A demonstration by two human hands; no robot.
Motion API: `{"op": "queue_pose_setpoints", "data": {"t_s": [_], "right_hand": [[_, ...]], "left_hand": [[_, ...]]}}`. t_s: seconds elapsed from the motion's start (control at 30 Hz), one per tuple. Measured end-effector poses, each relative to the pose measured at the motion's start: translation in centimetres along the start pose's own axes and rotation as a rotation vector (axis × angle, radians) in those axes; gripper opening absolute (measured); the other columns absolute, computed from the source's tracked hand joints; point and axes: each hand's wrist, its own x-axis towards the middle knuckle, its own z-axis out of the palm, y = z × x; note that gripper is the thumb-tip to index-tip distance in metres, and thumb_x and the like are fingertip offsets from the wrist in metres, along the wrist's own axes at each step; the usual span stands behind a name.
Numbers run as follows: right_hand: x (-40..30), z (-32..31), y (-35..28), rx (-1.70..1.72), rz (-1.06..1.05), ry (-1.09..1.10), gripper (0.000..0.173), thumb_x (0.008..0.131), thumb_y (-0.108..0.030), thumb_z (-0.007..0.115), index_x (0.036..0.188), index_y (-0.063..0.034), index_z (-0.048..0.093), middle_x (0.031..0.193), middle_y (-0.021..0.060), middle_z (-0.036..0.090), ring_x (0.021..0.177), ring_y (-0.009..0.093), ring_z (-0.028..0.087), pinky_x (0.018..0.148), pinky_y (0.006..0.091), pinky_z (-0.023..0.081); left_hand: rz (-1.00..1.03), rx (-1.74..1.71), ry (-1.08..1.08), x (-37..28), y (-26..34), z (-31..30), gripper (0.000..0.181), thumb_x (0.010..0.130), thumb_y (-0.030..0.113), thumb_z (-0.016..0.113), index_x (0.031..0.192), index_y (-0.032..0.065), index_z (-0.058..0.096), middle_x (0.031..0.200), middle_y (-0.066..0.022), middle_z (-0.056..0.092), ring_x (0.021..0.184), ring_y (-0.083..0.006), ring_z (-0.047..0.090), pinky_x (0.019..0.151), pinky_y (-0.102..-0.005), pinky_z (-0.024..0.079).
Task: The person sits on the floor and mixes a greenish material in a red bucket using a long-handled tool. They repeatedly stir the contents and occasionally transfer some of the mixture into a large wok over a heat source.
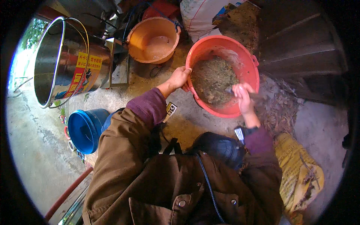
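A red plastic tub point(194, 53) stands before me, holding a grey-green, crumbly mash point(213, 76). My left hand point(179, 78) grips its left rim, thumb on top and fingers underneath. Over the right part of the tub, my right hand point(244, 95) is closed around the handle of a tool point(229, 90). One dark end of that handle pokes out left of my fist. To the right of the fist the tool is a brownish blur, so its kind is unclear. Pale residue coats the tub's inner wall.
An orange tub point(153, 42) stands behind, left of the red one. Leftward are a steel machine hopper point(95, 59) bearing writing and a blue bucket point(84, 132). A yellow woven sack point(298, 168) lies at right, near dry leaves point(277, 112). Dark boards point(298, 53) border the back right.
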Motion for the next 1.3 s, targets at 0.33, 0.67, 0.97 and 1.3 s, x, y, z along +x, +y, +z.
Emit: {"op": "queue_pose_setpoints", "data": {"t_s": [0.33, 0.67, 0.97, 1.3], "right_hand": [[0.8, 0.2, -8.9, 0.046, -0.128, 0.065, 0.028, 0.087, -0.013, 0.045, 0.061, -0.0100, 0.033, 0.057, 0.0019, 0.037, 0.057, 0.013, 0.036, 0.066, 0.0312, 0.034], [4.5, 2.5, -0.7, -0.136, -0.302, 0.089, 0.018, 0.087, -0.011, 0.047, 0.071, -0.0036, 0.046, 0.071, 0.0032, 0.046, 0.071, 0.014, 0.043, 0.070, 0.0281, 0.035], [9.4, 1.9, 5.9, -0.212, -0.050, -0.067, 0.028, 0.085, -0.012, 0.054, 0.060, -0.0058, 0.043, 0.062, -0.0018, 0.043, 0.062, 0.007, 0.041, 0.060, 0.0234, 0.034], [3.3, 0.6, -1.1, -0.230, 0.121, -0.351, 0.025, 0.082, -0.014, 0.054, 0.061, -0.0038, 0.045, 0.063, 0.0005, 0.045, 0.062, 0.010, 0.042, 0.060, 0.0241, 0.036]], "left_hand": [[0.019, 0.006, -0.006, -0.1, -0.1, 0.1, 0.034, 0.093, 0.028, 0.034, 0.106, -0.0022, 0.044, 0.066, -0.0171, 0.058, 0.043, -0.0247, 0.057, 0.036, -0.0328, 0.049], [-0.015, 0.001, -0.026, -0.1, 0.2, 0.1, 0.032, 0.093, 0.028, 0.035, 0.105, -0.0004, 0.043, 0.065, -0.0164, 0.058, 0.044, -0.0250, 0.057, 0.038, -0.0339, 0.049], [0.024, -0.007, -0.021, 0.1, 0.1, 0.2, 0.031, 0.093, 0.027, 0.034, 0.101, -0.0015, 0.044, 0.065, -0.0173, 0.058, 0.044, -0.0259, 0.058, 0.038, -0.0337, 0.049], [0.097, -0.005, 0.057, -0.1, -0.3, 0.2, 0.032, 0.091, 0.026, 0.037, 0.098, -0.0039, 0.047, 0.063, -0.0151, 0.057, 0.043, -0.0244, 0.057, 0.037, -0.0327, 0.048]]}}
